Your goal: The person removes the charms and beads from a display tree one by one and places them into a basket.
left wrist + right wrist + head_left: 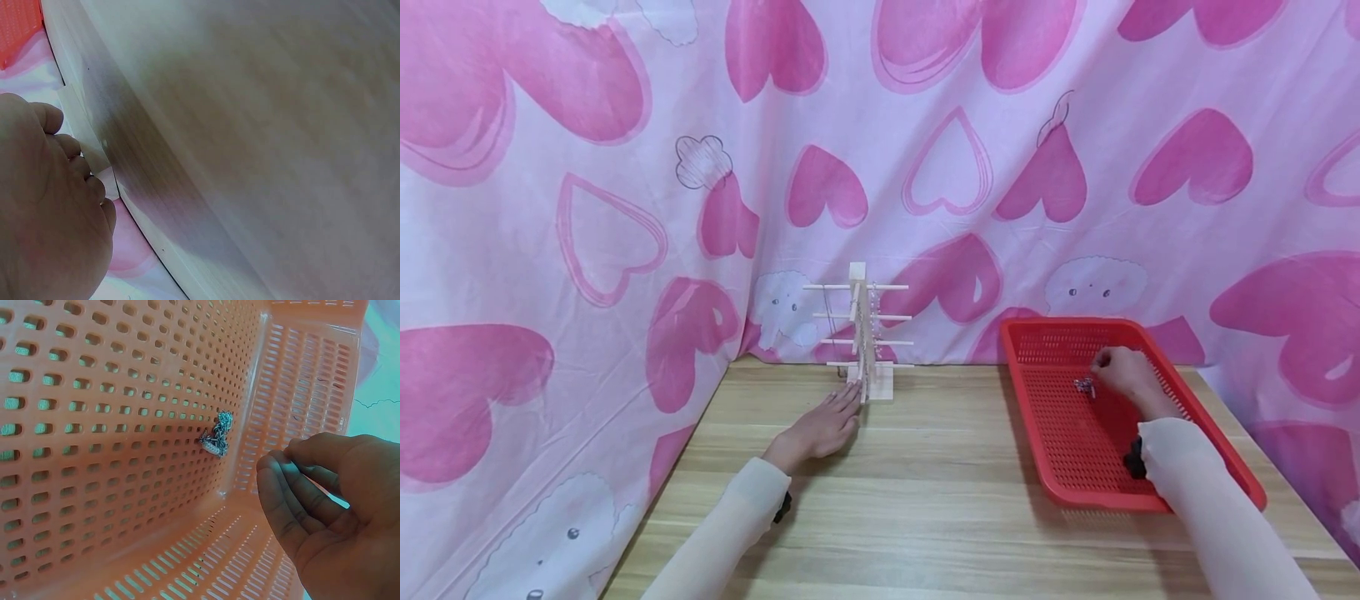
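Observation:
My left hand (823, 423) lies with its fingers extended at the foot of a pale wooden stand (880, 382) with several thin pegs. Strands of chain hang from some pegs. In the left wrist view, the fingers of this hand (50, 194) are against the stand's base (87, 140). Inside a red perforated basket (1045, 450), my right hand (1127, 377) hovers, thumb and fingertips close together. Nothing shows between them in the right wrist view. A small bunched silver chain (219, 434) lies on the basket floor, apart from the fingertips.
The basket occupies the right side of the wood-grain table (940, 492). The stand is near the back edge, left of the basket. Behind and beside the table hangs a pink cloth (955, 250) with hearts.

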The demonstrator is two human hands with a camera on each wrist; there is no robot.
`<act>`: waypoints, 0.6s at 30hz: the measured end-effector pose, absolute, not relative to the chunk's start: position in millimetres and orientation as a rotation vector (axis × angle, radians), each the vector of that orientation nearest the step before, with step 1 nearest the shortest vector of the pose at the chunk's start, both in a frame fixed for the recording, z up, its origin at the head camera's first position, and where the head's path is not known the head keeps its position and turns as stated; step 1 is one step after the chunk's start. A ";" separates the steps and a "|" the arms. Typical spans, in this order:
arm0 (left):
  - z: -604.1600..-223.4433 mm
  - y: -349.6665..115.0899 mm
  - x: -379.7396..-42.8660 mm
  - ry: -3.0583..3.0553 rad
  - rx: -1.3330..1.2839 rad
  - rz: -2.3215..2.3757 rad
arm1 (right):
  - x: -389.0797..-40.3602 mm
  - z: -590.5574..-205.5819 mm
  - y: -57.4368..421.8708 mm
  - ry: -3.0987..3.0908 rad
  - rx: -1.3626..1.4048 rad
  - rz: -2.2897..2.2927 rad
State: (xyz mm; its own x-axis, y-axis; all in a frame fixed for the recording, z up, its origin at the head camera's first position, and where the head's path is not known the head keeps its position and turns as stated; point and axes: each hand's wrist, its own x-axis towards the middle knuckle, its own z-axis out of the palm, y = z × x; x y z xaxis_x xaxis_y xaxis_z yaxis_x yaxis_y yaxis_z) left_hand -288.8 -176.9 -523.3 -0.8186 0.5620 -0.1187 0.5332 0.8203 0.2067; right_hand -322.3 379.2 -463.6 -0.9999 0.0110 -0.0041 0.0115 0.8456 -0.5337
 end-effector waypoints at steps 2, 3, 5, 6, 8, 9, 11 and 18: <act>-523.0 -176.4 -288.6 2.828 0.864 0.249 | -321.5 -463.8 379.1 3.011 0.021 -0.873; -523.3 -176.2 -288.8 2.826 0.864 0.247 | -321.6 -463.8 379.0 3.009 0.023 -0.872; -523.0 -175.9 -288.3 2.829 0.860 0.254 | -321.7 -463.3 378.2 3.010 0.021 -0.867; -522.9 -175.8 -288.2 2.828 0.856 0.245 | -321.4 -462.6 377.1 3.008 0.027 -0.869; -522.4 -175.5 -287.9 2.826 0.852 0.238 | -321.2 -461.4 374.9 3.008 0.034 -0.872; -522.1 -175.4 -287.7 2.826 0.851 0.238 | -321.5 -460.6 373.6 3.013 0.027 -0.865; -521.8 -175.4 -287.7 2.825 0.853 0.239 | -321.5 -458.4 369.7 3.019 0.019 -0.863; -522.1 -176.1 -287.9 2.824 0.851 0.254 | -321.3 -449.3 351.6 3.057 -0.064 -0.863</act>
State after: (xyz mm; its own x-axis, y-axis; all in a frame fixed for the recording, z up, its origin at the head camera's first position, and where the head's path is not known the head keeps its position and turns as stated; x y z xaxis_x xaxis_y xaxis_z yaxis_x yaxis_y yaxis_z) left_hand -287.9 -176.1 -522.1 -0.8196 0.5595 -0.1235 0.5286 0.8215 0.2140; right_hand -321.3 351.6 -449.3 -0.9986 -0.0291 0.0451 -0.0484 0.8516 -0.5220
